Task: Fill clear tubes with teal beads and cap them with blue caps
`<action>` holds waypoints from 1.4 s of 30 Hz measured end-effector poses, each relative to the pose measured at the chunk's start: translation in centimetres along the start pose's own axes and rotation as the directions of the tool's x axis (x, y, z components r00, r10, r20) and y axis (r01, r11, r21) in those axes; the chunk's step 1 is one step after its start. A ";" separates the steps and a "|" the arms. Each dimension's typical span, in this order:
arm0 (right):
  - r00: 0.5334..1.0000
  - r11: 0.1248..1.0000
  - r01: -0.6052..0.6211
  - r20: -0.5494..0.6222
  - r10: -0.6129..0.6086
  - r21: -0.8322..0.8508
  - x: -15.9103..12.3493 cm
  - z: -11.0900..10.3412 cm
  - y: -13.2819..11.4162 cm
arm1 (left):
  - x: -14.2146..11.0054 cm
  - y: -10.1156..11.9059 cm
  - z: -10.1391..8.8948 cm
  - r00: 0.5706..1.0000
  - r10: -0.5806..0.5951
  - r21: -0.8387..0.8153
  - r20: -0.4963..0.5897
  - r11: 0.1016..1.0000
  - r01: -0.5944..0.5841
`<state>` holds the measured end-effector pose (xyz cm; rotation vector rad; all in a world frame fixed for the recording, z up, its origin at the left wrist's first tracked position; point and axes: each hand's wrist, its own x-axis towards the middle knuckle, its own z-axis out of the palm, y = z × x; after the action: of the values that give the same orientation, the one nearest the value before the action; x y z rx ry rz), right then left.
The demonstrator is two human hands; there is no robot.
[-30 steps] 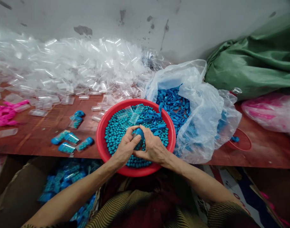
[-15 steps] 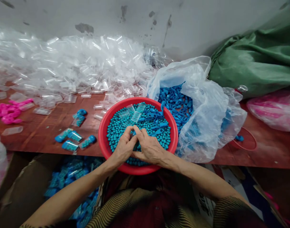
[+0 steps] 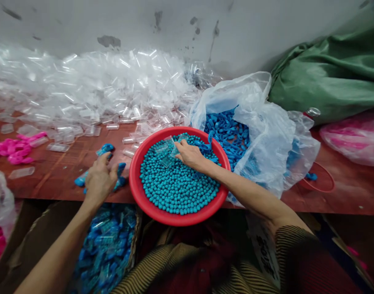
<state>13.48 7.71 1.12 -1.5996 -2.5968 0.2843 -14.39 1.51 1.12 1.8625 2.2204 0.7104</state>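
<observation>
My left hand reaches over the table's front edge with thumb and fingers apart. It hovers above a small group of clear tubes with blue caps, partly hiding them; one blue-capped tube lies just beyond its fingertips. Over the red basin, my right hand closes its fingertips on a clear plastic tube. Turquoise beads fill the basin. Another clear tube rests on the beads, and blue caps lie beside my right hand, partly covered by it.
A wide heap of clear tubes lines the wall. Right of the basin, a plastic bag spills blue caps. Pink caps lie far left. Below the table edge, a box holds filled blue-capped tubes. A green sack stands back right.
My hands have parted from their meeting point above the beads. The left moved left to the filled tubes on the table; the right moved up and slightly right to a clear tube in the basin.
</observation>
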 end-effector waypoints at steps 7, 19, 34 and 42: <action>0.996 0.992 0.081 0.031 -0.084 0.097 0.5 1.1 1.3 | -0.9 7.3 3.7 0.943 0.310 -0.011 0.120 0.950 -0.311; 0.955 0.981 0.143 0.277 -0.102 -0.133 -8.1 -0.1 1.7 | 1.0 14.2 8.8 0.750 0.340 0.135 0.568 0.860 -0.492; 0.968 0.966 -0.150 0.169 0.188 -0.212 -8.9 -0.4 2.7 | 0.7 15.4 11.1 0.544 0.312 -0.210 0.779 0.947 -0.242; 0.992 0.948 -0.125 0.035 0.120 0.294 -7.0 0.7 4.6 | 0.2 16.2 13.3 0.523 0.295 -0.511 0.800 0.792 0.335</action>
<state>20.56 3.40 -0.27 -1.6541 -2.3303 0.6629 5.40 6.87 -3.16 1.3421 1.1320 0.2909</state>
